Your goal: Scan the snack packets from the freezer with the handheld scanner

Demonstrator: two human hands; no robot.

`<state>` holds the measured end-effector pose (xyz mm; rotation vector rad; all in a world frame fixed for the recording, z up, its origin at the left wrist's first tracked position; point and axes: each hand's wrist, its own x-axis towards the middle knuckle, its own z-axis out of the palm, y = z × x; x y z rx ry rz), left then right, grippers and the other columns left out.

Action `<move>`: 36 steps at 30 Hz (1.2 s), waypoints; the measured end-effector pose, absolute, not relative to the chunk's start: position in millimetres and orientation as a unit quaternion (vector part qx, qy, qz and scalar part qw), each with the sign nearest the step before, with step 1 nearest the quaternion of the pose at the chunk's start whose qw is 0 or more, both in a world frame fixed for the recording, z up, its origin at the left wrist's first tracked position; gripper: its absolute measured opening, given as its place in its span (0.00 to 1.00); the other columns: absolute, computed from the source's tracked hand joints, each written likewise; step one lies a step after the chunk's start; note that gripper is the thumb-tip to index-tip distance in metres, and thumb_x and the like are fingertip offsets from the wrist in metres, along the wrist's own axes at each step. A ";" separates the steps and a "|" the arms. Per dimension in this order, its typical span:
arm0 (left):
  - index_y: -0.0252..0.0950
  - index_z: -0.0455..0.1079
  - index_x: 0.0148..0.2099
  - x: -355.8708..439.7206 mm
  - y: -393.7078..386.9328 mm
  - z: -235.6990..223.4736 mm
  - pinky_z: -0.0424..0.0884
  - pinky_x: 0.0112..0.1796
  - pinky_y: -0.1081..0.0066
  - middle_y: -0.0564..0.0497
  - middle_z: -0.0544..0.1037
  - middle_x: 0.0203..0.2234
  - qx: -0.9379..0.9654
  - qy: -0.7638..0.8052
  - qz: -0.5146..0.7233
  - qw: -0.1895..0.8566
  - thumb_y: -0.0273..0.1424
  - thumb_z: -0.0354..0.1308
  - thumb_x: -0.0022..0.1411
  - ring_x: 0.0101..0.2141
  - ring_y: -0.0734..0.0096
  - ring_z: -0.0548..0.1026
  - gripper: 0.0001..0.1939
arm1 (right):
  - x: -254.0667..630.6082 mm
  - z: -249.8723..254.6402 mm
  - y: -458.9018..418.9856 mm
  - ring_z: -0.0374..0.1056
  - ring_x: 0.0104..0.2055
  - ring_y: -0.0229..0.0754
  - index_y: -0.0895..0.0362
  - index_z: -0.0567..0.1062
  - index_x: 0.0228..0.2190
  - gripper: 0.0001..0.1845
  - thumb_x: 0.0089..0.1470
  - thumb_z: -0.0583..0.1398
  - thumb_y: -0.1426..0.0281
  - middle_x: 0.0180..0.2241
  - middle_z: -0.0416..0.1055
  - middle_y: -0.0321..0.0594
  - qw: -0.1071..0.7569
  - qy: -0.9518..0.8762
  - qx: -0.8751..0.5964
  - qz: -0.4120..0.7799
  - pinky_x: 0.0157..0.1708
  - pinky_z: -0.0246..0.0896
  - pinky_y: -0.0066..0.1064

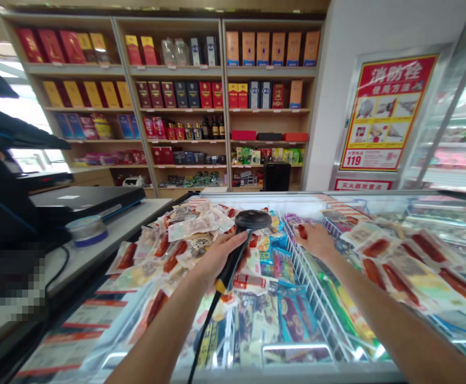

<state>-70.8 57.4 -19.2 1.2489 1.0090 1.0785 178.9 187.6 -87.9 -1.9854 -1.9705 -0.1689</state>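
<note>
My left hand (219,257) is wrapped around the grip of a black barcode scanner (252,218) with a yellow-tipped handle; its cable runs down toward the bottom edge. Under the scanner lies a heap of clear-packed sausages (175,256) on the glass-topped freezer chest (200,360). My right hand (316,242) is over the white wire basket divider (305,280), fingers curled on a small reddish-brown packet (302,231), partly hidden by them. To the right of that hand sits a second group of packaged sausages (395,272).
Coloured ice-cream packs (297,314) show inside the freezer. At left, a counter (152,208) bears a flat black device (88,200) and a roll of tape (86,230). Shelves of boxed goods (176,93) stand behind, and a red fire-hydrant poster (388,114) hangs on the wall.
</note>
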 end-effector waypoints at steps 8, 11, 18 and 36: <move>0.31 0.63 0.23 -62.5 51.8 -16.3 0.55 0.14 0.79 0.52 0.67 0.12 0.523 0.435 0.478 0.556 0.41 0.51 0.49 0.12 0.81 0.61 0.16 | 174.7 -94.8 193.5 0.65 0.36 0.44 0.57 0.60 0.46 0.25 0.43 0.53 0.66 0.36 0.68 0.44 0.336 -0.674 -0.658 -0.006 0.36 0.56 0.32; 0.31 0.64 0.24 -65.6 53.9 -17.8 0.56 0.15 0.79 0.52 0.68 0.14 0.523 0.423 0.464 0.576 0.41 0.51 0.49 0.13 0.81 0.62 0.16 | 170.0 -93.8 191.1 0.64 0.39 0.42 0.59 0.56 0.49 0.29 0.43 0.51 0.67 0.41 0.66 0.43 0.480 -0.645 -0.595 -0.002 0.39 0.55 0.31; 0.31 0.64 0.24 -69.8 54.5 -20.2 0.56 0.15 0.80 0.52 0.68 0.15 0.550 0.398 0.449 0.581 0.42 0.50 0.50 0.14 0.81 0.63 0.17 | 158.0 -90.3 183.6 0.64 0.37 0.41 0.61 0.59 0.47 0.29 0.40 0.52 0.67 0.40 0.67 0.43 0.561 -0.625 -0.543 0.029 0.40 0.56 0.31; 0.31 0.63 0.25 -89.0 59.3 -15.8 0.57 0.16 0.78 0.52 0.67 0.15 0.560 0.356 0.445 0.601 0.40 0.50 0.51 0.14 0.80 0.63 0.15 | 151.0 -88.7 176.8 0.64 0.39 0.41 0.60 0.60 0.47 0.29 0.39 0.52 0.67 0.41 0.66 0.43 0.554 -0.644 -0.525 0.057 0.41 0.56 0.32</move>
